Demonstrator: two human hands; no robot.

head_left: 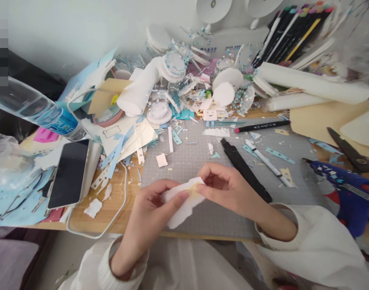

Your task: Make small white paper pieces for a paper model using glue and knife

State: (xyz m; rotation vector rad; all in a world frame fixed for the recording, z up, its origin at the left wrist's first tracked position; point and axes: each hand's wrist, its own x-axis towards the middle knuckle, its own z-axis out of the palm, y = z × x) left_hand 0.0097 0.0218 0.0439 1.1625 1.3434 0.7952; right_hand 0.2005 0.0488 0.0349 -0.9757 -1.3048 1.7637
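Observation:
Between my two hands is a torn piece of white paper or tissue [184, 211] with a yellowish patch near its upper right part. My left hand [155, 211] pinches it on the left, thumb lying on top. On the other side my right hand [222, 185] grips the upper right corner between thumb and fingers. The piece is held above the grey cutting mat [211, 225]. Just right of my right hand lies a black craft knife [244, 169]. A small pale pink paper square [161, 160] rests on the mat beyond my left hand.
Left are a phone [69, 174], a white cable [124, 201] and a tilted water bottle [51, 114]. At right lie a blue glue gun [344, 189], scissors [353, 155], a white pen [267, 163] and a black marker [263, 125]. Paper scraps and white rolls [314, 82] crowd the back.

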